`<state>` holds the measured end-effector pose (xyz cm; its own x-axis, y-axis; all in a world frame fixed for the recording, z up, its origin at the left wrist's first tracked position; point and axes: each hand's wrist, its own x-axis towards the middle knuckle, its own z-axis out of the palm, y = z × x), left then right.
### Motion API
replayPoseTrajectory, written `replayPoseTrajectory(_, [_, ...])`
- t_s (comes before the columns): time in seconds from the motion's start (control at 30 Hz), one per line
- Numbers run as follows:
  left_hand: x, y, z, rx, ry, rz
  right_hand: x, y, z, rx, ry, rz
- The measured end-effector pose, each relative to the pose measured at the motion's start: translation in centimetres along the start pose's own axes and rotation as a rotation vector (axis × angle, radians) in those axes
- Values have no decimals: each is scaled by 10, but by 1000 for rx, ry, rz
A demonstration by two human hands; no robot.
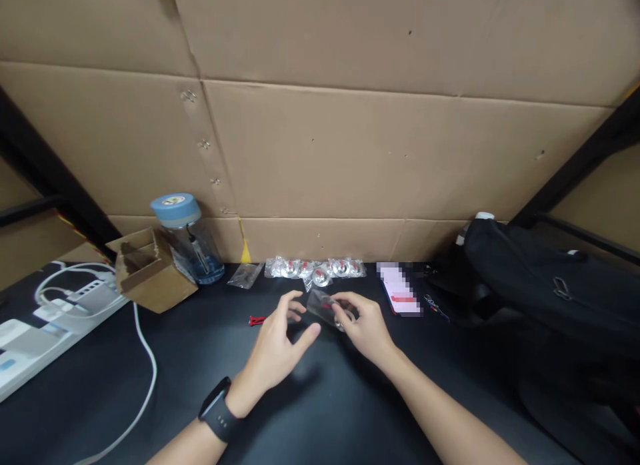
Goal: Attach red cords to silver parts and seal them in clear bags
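My right hand (pixel 364 325) pinches a small clear plastic bag (pixel 324 306) that holds a silver ring-shaped part and something red. My left hand (pixel 280 341) hovers just left of the bag with its fingers spread and curled, holding nothing; a black watch sits on that wrist. A small red piece (pixel 256 320) lies on the black table (pixel 320 411) left of my left hand. Behind my hands, a row of several filled clear bags (pixel 316 269) with silver and red parts lies along the cardboard wall, with an empty-looking bag (pixel 245 275) to its left.
A small open cardboard box (pixel 150 271) and a water bottle with a blue lid (pixel 187 241) stand at the back left. A white power strip with cables (pixel 60 318) lies far left. A phone (pixel 400 291) and a black bag (pixel 550 285) are on the right.
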<state>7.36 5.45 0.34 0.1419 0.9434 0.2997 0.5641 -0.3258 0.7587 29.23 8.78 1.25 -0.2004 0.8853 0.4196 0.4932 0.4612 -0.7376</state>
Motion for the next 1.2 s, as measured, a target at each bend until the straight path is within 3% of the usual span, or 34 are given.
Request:
replayPoseTrajectory(0.1, [2,-4,1,-27,16,-79,-8,-17,7,50,-55,-43])
replayPoseTrajectory(0.2, [8,-15,-10,35,-50,-127,-11,-19,7,64,-91,-45])
replayPoseTrajectory(0.37, [10,-22,-24,149,-212,33,-10,-9,-4,127,-126,30])
replayPoseTrajectory(0.57, [6,-18,-18,171,-227,74,-10,-15,-13,359,-96,87])
replayPoseTrajectory(0.7, [7,-19,-18,143,-227,74,-6,-14,-18,509,20,131])
replayPoseTrajectory(0.87, [6,-15,-18,173,-305,160,6,4,-27,456,246,204])
replayPoseTrajectory(0.93, [4,-14,-16,158,-338,173,10,10,-29,438,260,223])
replayPoseTrajectory(1.0, [3,-13,-12,71,-310,133,10,11,-28,465,153,235])
replayPoseTrajectory(1.07, [2,-13,-7,-112,-243,60,5,6,-23,498,-38,221])
replayPoseTrajectory(1.2, [4,-13,-1,-420,-99,-41,-11,-12,-11,342,-363,61])
